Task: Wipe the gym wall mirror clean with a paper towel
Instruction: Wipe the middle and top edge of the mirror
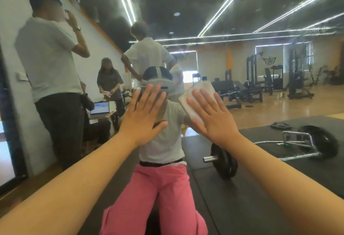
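The wall mirror (232,20) fills nearly the whole view and reflects the gym. My right hand (212,117) lies flat with straight, spread fingers and presses a folded white paper towel (197,93) against the glass at centre right. The towel sticks out above and left of my fingers. My left hand (143,115) is also flat on the mirror, fingers straight, just left of the towel and holding nothing. Between my arms I see my own reflection in a white top and pink trousers.
The mirror reflects several people standing at the left near a laptop (99,109). A barbell with black plates (225,162) lies on dark floor mats at the right. Weight machines (260,78) stand at the far back. A dark mirror edge (7,123) runs down the left.
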